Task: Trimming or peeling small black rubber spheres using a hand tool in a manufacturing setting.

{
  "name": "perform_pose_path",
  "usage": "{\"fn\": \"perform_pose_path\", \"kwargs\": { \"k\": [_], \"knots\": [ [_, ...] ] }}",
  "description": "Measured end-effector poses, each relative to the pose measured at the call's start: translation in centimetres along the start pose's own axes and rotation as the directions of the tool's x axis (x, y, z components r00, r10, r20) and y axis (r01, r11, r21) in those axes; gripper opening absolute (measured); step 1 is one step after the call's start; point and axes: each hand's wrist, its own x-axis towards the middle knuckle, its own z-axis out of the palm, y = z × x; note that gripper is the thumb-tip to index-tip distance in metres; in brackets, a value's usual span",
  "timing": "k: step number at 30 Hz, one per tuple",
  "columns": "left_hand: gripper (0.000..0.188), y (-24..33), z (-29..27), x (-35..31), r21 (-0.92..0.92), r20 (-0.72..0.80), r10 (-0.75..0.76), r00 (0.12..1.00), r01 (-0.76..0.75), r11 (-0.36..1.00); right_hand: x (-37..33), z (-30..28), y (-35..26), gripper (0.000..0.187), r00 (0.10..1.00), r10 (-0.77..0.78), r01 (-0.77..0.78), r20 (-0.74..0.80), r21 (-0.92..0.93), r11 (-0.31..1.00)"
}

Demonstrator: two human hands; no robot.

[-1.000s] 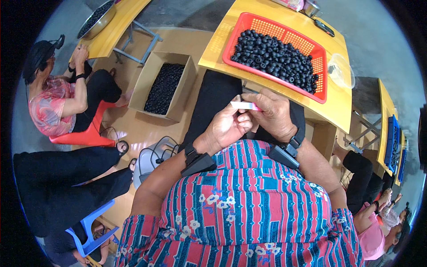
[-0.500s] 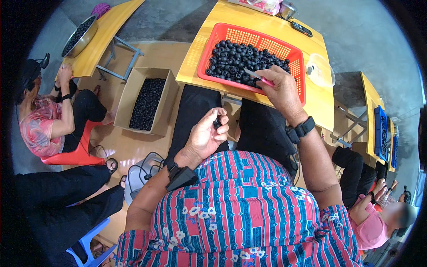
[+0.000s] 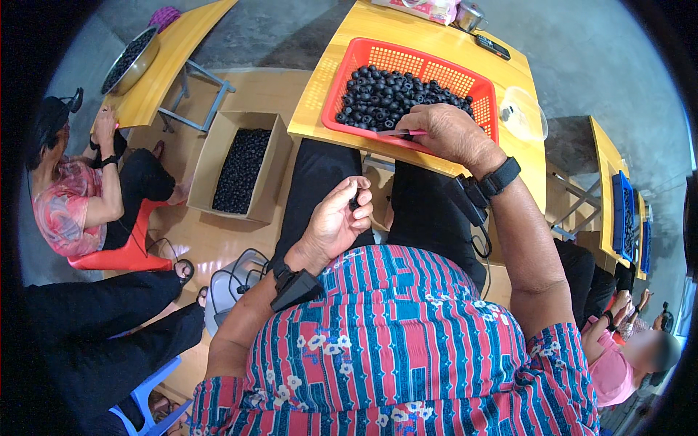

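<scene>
Over the near rim of a red plastic basket, my right hand is closed around a small pink-handled knife. Its short blade points left. The fingertips reach down among the small black round pieces heaped in the basket, some of them with a hole in the middle; whether they pinch one is hidden. Lower and further left, above my lap, my left hand is closed with a small black piece between thumb and curled fingers. Most of that piece is covered.
The basket stands on a yellow wooden table, beside a clear plastic lid or bowl and a black phone-like device. A cardboard box of black pieces sits on the floor at left. Co-workers sit at both sides.
My right hand has turned over and dipped toward the pieces near the basket's front, and the knife blade now lies lower and further left. My left hand is almost still.
</scene>
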Motion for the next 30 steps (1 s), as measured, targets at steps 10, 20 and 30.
{"fn": "perform_pose_path", "kwargs": {
  "k": [10, 20, 30],
  "knots": [
    [0.016, -0.1, 0.0, 0.1, 0.041, 0.010, 0.002, 1.000, -0.003, 0.999, -1.0, 0.8, 0.9, 0.021, 0.993, 0.110, -0.098, -0.034, 0.260, 0.961],
    [0.025, -0.1, -0.1, 0.1, 0.110, 0.069, -0.005, 0.998, -0.003, 0.994, -4.1, 0.7, -1.8, 0.015, 0.922, 0.357, -0.100, -0.148, 0.801, 0.591],
    [0.024, -0.5, 0.6, 0.3, 0.224, 0.041, 0.038, 0.998, -0.046, 0.974, -4.2, 4.6, -6.0, 0.016, 0.990, 0.136, -0.087, 0.024, 0.873, 0.480]
  ]
}}
